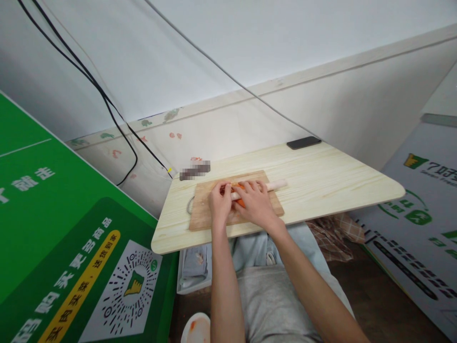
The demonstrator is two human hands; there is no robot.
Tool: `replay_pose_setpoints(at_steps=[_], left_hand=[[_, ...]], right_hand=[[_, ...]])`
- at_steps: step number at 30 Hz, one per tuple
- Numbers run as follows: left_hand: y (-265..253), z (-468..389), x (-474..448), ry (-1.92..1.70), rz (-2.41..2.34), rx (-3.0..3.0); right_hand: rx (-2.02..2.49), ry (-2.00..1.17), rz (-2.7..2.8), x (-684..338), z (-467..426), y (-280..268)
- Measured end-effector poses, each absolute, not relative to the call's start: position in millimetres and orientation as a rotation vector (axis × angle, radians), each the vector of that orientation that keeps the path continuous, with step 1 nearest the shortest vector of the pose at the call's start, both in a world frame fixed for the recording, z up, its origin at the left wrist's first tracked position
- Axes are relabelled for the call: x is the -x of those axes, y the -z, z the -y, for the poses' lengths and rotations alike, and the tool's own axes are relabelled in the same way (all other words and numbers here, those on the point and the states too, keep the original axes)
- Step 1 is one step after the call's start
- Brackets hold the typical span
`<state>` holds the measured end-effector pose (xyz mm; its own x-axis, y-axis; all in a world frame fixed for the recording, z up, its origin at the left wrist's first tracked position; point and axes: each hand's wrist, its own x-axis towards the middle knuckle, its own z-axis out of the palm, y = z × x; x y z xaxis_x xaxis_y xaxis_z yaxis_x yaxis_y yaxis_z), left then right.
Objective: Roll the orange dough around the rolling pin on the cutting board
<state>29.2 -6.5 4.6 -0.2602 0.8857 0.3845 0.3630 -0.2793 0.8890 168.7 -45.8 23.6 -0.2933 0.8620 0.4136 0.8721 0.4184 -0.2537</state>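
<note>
A wooden cutting board (200, 216) with a metal ring handle lies on the table. On it, a pale rolling pin (277, 184) slants under my right hand (254, 201), its right end sticking out past the board. My right fingers are bent over the pin. Flat orange material, perhaps dough, (240, 202) shows beneath the pin and between my hands. My left hand (220, 201) is curled at the pin's left end, thumb and fingers drawn together. Whatever lies between those fingers is mostly hidden.
The pale wood-grain table (321, 181) stands against the wall. A black phone (303, 142) lies at its back edge, and a blurred-out dark item (194, 170) at the back left. Cables (103, 93) hang on the wall. Green panel (107, 209) left, white tub (196, 328) below.
</note>
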Motion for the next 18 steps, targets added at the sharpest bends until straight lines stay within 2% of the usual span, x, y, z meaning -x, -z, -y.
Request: replay_pose_setpoints(at_steps=[18], left_hand=[[0.0,4.1,-27.2,-1.567,-1.496,-1.558]], right_hand=[[1.469,0.030,2.194,-168.7,46.2,-24.0]])
